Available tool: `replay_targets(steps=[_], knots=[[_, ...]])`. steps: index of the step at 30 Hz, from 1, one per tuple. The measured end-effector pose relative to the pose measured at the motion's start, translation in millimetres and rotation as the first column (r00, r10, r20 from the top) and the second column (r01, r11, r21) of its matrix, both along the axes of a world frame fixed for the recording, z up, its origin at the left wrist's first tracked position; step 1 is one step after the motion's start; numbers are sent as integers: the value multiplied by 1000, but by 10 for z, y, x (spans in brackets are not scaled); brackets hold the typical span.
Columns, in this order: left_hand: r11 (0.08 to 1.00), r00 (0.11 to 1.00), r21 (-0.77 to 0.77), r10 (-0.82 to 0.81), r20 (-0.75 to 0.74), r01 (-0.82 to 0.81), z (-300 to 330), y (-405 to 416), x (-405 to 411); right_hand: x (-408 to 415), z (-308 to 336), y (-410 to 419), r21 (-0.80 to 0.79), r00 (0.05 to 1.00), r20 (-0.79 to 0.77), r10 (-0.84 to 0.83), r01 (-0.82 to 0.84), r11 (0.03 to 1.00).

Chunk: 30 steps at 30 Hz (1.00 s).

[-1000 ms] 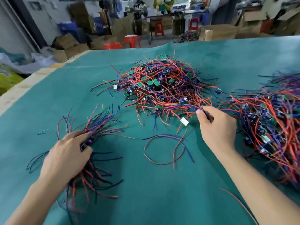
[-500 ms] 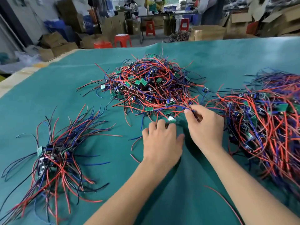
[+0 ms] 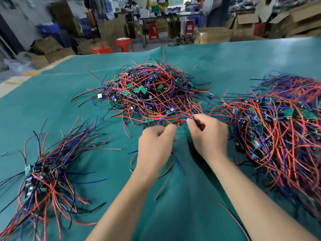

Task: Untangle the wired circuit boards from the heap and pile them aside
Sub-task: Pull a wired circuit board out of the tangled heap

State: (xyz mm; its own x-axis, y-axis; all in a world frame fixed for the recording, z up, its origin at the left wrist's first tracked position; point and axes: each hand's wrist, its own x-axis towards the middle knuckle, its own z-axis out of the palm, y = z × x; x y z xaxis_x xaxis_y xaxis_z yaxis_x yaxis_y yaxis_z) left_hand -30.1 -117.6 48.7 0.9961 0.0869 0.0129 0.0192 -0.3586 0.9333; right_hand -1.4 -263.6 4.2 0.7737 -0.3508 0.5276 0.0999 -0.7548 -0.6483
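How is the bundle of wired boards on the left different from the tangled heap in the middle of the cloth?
The left bundle lies gathered, its boards clustered together and wires fanning outward; the middle heap is a knotted mound with green boards scattered through it. Nothing touches the left bundle, while the right hand pinches wires at the middle heap's near edge. Both hold red, blue and black wires and rest on the green cloth.

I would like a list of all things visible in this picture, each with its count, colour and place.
tangled heap: one, red, blue and black wires with green boards, table centre
sorted pile: one, same colours, near left
large heap: one, same colours, right edge
loose wire: one, red, near right forearm
table cloth: one, teal
stools: several, red, background floor
cardboard boxes: many, brown, background
left hand: one, gripping wires at heap's near edge
right hand: one, pinching wires beside it
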Motion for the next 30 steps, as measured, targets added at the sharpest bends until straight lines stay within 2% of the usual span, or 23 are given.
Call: replay_targets(steps=[1,2,3,4,5,6,7,9,11,13,15,16,18,20,21,23,25,30], knots=[[949,991,-312,-79,-108,42,34,48,-75,-1,-3,6,-5,1000,-1,6,-6,1000],[806,958,-586,-227,-177,82,56,104,-129,2,-1,11,4,1000,1,9,-9,1000],[617,903,-778,-390,-178,113,78,154,-175,-3,-2,6,22,1000,7,9,-9,1000],[448,838,-881,-531,-125,153,81,191,-203,-10,2,5,39,1000,11,8,-8,999],[325,777,-925,-627,-57,195,69,211,-214,-19,6,10,46,1000,7,10,-10,999],[253,732,-937,-681,5,241,37,216,-203,-32,13,18,48,1000,-15,19,-19,999],[227,714,-936,-700,34,267,-6,214,-180,-45,19,34,52,998,-54,42,-39,998],[267,724,-923,-689,18,277,-87,194,-109,-80,60,79,36,982,-152,113,-108,993],[311,751,-916,-661,-16,254,-126,143,-66,-112,88,57,-71,958,-233,170,-191,979],[379,805,-898,-592,-48,225,-183,146,-19,-153,117,55,-194,944,-251,216,-268,944],[499,857,-843,-506,-97,199,-219,137,13,-199,159,84,-204,945,-198,261,-300,932],[545,877,-813,-471,-95,204,-239,135,23,-210,178,100,-156,940,-165,298,-323,933],[614,904,-746,-426,-38,258,-255,119,20,-212,268,112,94,889,-183,420,-409,907],[699,904,-624,-427,30,351,-262,96,-9,-189,320,108,434,779,-203,593,-472,768],[740,900,-549,-433,55,389,-261,81,-32,-194,325,107,544,738,-180,650,-476,691],[775,892,-462,-444,87,431,-267,68,-54,-228,259,88,613,728,-117,676,-483,625],[779,885,-441,-457,87,445,-262,73,-61,-267,193,60,626,748,-84,658,-474,619],[752,884,-509,-466,42,420,-298,70,-30,-266,156,-101,662,741,-36,671,-485,572]])
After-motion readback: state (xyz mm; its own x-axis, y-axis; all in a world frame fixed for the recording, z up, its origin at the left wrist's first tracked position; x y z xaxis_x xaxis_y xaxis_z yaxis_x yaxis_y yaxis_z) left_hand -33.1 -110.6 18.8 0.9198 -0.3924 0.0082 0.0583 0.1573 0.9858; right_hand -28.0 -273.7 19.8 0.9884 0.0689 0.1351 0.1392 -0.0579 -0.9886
